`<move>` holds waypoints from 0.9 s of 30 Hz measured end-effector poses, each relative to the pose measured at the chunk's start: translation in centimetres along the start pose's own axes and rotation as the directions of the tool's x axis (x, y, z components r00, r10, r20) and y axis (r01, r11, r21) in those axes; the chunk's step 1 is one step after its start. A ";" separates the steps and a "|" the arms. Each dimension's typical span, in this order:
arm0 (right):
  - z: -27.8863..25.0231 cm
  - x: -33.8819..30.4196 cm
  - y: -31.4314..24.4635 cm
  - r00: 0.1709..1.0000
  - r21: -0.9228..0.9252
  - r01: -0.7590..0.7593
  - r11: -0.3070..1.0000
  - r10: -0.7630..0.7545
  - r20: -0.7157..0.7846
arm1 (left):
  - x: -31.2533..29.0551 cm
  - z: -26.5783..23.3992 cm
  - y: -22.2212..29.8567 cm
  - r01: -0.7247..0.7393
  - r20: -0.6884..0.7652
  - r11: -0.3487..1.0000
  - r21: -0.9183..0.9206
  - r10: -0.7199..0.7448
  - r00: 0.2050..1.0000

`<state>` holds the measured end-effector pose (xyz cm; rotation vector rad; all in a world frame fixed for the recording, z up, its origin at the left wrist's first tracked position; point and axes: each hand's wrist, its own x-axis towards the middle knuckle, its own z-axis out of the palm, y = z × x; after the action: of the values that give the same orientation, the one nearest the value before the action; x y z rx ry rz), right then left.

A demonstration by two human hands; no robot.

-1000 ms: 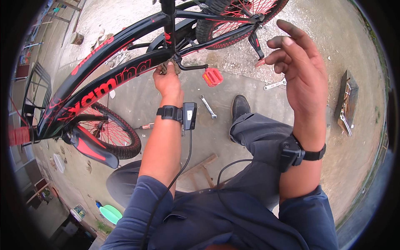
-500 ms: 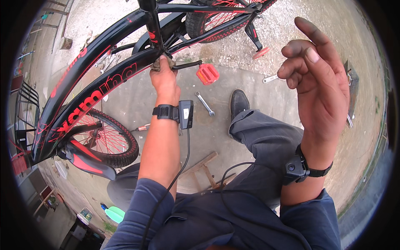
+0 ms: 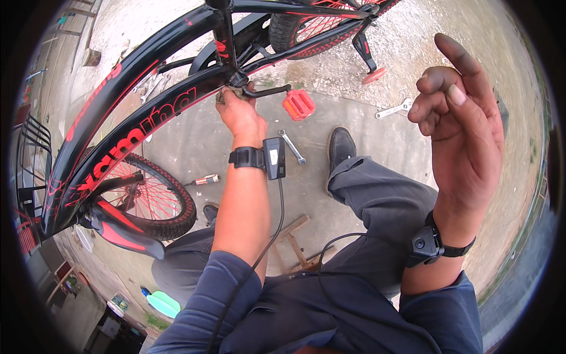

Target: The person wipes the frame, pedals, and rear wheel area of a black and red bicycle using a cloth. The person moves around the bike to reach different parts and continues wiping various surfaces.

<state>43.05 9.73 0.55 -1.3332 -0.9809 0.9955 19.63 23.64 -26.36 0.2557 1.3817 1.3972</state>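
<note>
Gripping a probable rag (image 3: 226,94), left hand (image 3: 243,115) now below the crank hub (image 3: 237,79)

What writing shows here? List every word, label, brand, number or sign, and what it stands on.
Wording is left uncopied; this is where it stands.
Bicycle's lower bar: big letters, some filled red, some outlined; readable.
Upper bar: red lettering, slanted and too unclear to read.
Upright tube: small red marking, too small to read.
White label on the black box: too small to read.
</note>
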 end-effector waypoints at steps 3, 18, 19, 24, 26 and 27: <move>0.4 -0.1 0.2 1.000 0.006 0.002 1.000 -0.002 0.002 | 0.3 -0.9 0.4 0.177 0.052 0.984 -0.019 -0.176 0.983; 1.0 -0.1 0.2 0.999 -0.050 -0.022 0.999 0.021 -0.024 | -1.2 0.0 0.4 0.139 0.126 0.984 -0.110 -0.125 0.984; 1.1 -0.1 0.2 0.999 -0.054 -0.024 0.998 0.023 -0.024 | -1.1 0.0 0.3 0.167 0.132 0.975 -0.145 -0.149 0.980; 1.3 0.0 0.3 1.000 -0.033 -0.013 0.999 0.014 0.020 | -0.4 0.0 0.4 0.323 0.178 0.917 -0.235 -0.287 0.941; 1.3 -0.1 0.3 0.999 -0.040 -0.039 0.998 0.039 0.002 | 0.0 0.1 0.6 0.412 0.226 0.860 -0.300 -0.356 0.907; 1.4 -0.1 0.3 1.000 -0.023 -0.025 0.999 0.025 0.016 | 0.3 0.1 0.8 0.448 0.260 0.841 -0.303 -0.379 0.888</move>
<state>41.72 10.04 0.26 -1.3613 -0.9927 1.0179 19.24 24.14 -25.82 -0.1452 0.9296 1.1890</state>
